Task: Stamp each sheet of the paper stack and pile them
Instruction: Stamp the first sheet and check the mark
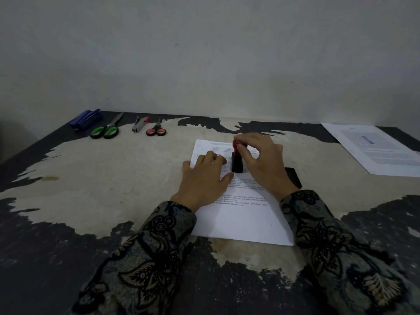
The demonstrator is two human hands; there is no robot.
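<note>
Patterned sleeves [145, 258] frame the printed sheet [245, 214] lying near the tabletop's [102, 178] front edge. Left hand [204, 178] presses it flat with fingers straight. Right hand [263, 162] grips the stamp [237, 163], upright on the sheet's upper half, just right of the left fingertips. Another printed sheet [375, 148] lies at the far right corner.

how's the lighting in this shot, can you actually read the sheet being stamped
Head view: dim and underexposed, no glare; the sheet shows lines of print too small and soft to read; the right hand on the stamp is slightly blurred; wide-angle lens bends the table edges.
</note>
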